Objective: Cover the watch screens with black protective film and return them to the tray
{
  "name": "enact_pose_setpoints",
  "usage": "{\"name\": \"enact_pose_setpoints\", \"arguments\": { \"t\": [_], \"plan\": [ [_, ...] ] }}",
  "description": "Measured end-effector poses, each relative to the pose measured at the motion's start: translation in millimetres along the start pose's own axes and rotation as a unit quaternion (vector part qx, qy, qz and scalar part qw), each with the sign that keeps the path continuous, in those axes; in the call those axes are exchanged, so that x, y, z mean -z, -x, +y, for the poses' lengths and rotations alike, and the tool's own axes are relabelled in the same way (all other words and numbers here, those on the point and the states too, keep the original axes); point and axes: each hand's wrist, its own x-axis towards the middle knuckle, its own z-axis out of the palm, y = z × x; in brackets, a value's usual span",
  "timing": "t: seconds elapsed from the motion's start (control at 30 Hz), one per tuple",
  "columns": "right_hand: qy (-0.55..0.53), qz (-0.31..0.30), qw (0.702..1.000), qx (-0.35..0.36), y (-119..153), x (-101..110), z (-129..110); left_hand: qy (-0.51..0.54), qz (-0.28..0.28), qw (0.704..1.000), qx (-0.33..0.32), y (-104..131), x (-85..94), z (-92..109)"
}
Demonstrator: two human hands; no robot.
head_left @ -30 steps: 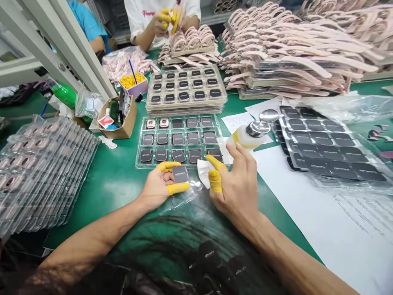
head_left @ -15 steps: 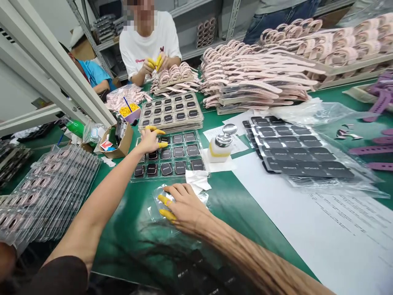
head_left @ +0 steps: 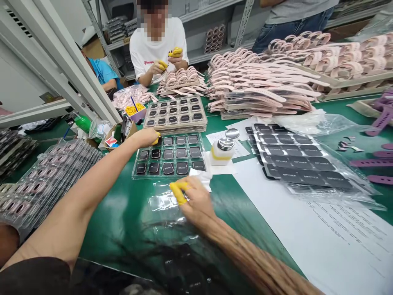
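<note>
A clear plastic tray (head_left: pixel 134 171) holds rows of black square pieces (head_left: pixel 168 168) with small pale print. My left hand (head_left: pixel 146 138) is at the tray's far left corner, its yellow-covered fingertips closed on a black square piece (head_left: pixel 159 141) that is mostly hidden. My right hand (head_left: pixel 196 200) hovers in front of the tray, thumb and finger bent together in yellow finger covers. What they pinch, if anything, cannot be made out. Under and beside that hand lies clear plastic film (head_left: pixel 162 200). A folded white wipe (head_left: pixel 201 176) lies just behind it.
Behind the tray stands a stack of similar filled trays (head_left: pixel 175 116). A pump bottle (head_left: pixel 221 151) is at right, near black pieces on sheets (head_left: pixel 291 153). Clear trays (head_left: pixel 46 180) pile up at left. Pink straps (head_left: pixel 254 86) lie behind, and a co-worker (head_left: pixel 158 45) sits opposite.
My right hand has lifted off the film and moved right, its spread fingers now bent together. My left fingers have drawn together at the tray's far left corner. The co-worker's hands have moved apart.
</note>
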Motion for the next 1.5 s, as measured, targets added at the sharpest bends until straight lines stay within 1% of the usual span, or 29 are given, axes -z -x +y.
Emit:
{"name": "enact_pose_setpoints", "arguments": {
  "t": [0.07, 0.1, 0.17, 0.2, 0.23, 0.27, 0.3, 0.33, 0.37, 0.43, 0.5, 0.57, 0.63, 0.7, 0.73, 0.8, 0.83, 0.87, 0.9, 0.97, 1.0, 1.03, 1.13, 1.17, 1.2, 1.27, 1.33, 1.4, 1.5],
  "plan": [
    [-0.038, 0.074, 0.996, -0.038, -10, 12, 2, 0.010, 0.049, 0.999, 0.019, 20, -5.2, 14],
    [-0.046, 0.098, 0.993, -0.055, -15, 18, 3, 0.030, 0.082, 0.996, 0.028, 35, -10.4, 23],
    [-0.057, 0.115, 0.989, -0.078, -23, 25, 6, 0.099, 0.138, 0.985, 0.039, 73, -26.5, 45],
    [-0.062, 0.115, 0.988, -0.081, -26, 27, 8, 0.254, 0.181, 0.950, 0.037, 94, -36.6, 57],
    [-0.066, 0.110, 0.989, -0.077, -27, 28, 10, 0.404, 0.168, 0.899, 0.023, 114, -47.1, 68],
    [-0.072, 0.102, 0.990, -0.066, -28, 28, 12, 0.520, 0.126, 0.844, 0.016, 134, -57.1, 78],
    [-0.079, 0.090, 0.992, -0.050, -28, 28, 15, 0.599, 0.071, 0.797, 0.020, 150, -66.0, 87],
    [-0.087, 0.068, 0.993, -0.030, -27, 28, 17, 0.654, 0.030, 0.756, 0.034, 162, -73.4, 94],
    [-0.094, 0.034, 0.995, -0.009, -26, 28, 20, 0.691, -0.005, 0.721, 0.053, 171, -79.2, 99],
    [-0.091, -0.057, 0.994, 0.037, -24, 30, 25, 0.734, -0.052, 0.671, 0.089, 178, -86.9, 104],
    [-0.053, -0.132, 0.985, 0.093, -23, 33, 29, 0.758, -0.085, 0.638, 0.103, 178, -90.8, 103],
    [-0.005, -0.159, 0.977, 0.143, -22, 35, 29, 0.774, -0.107, 0.615, 0.105, 178, -92.3, 100],
    [0.017, -0.169, 0.971, 0.166, -22, 36, 25, 0.785, -0.117, 0.599, 0.106, 180, -92.3, 99],
    [-0.004, -0.181, 0.972, 0.148, -22, 36, 19, 0.795, -0.123, 0.585, 0.107, 183, -91.1, 99],
    [-0.027, -0.180, 0.976, 0.121, -22, 37, 15, 0.802, -0.117, 0.575, 0.110, 184, -90.3, 99],
    [-0.086, -0.166, 0.981, 0.041, -23, 38, 10, 0.821, -0.079, 0.551, 0.126, 184, -88.9, 100],
    [-0.108, -0.175, 0.979, 0.007, -23, 39, 8, 0.829, -0.048, 0.540, 0.137, 183, -88.5, 100],
    [-0.111, -0.199, 0.974, -0.014, -22, 40, 7, 0.834, -0.015, 0.532, 0.147, 182, -88.4, 100],
    [-0.089, -0.235, 0.968, -0.020, -21, 40, 6, 0.836, 0.012, 0.527, 0.152, 181, -88.6, 99],
    [0.007, -0.299, 0.954, 0.002, -19, 40, 8, 0.835, 0.043, 0.527, 0.151, 178, -89.5, 99],
    [0.062, -0.303, 0.951, 0.012, -17, 41, 10, 0.834, 0.045, 0.530, 0.148, 178, -90.1, 99],
    [0.109, -0.282, 0.953, 0.016, -16, 42, 13, 0.832, 0.041, 0.534, 0.145, 177, -90.5, 100],
    [0.207, -0.178, 0.962, 0.013, -16, 49, 28, 0.829, 0.012, 0.542, 0.137, 179, -90.8, 101],
    [0.238, -0.163, 0.957, 0.017, -17, 53, 34, 0.830, 0.007, 0.542, 0.135, 179, -90.8, 101],
    [0.262, -0.163, 0.951, 0.026, -19, 57, 40, 0.830, 0.007, 0.542, 0.134, 180, -90.8, 102],
    [0.272, -0.190, 0.942, 0.054, -22, 64, 50, 0.824, 0.012, 0.550, 0.136, 180, -91.5, 102],
    [0.239, -0.195, 0.948, 0.075, -26, 68, 53, 0.805, 0.012, 0.577, 0.137, 180, -93.5, 103],
    [0.189, -0.163, 0.965, 0.075, -29, 67, 46, 0.777, 0.008, 0.615, 0.137, 180, -96.5, 104],
    [0.120, -0.125, 0.981, 0.091, -33, 50, 26, 0.736, -0.006, 0.664, 0.131, 179, -100.7, 105]
  ]
}}
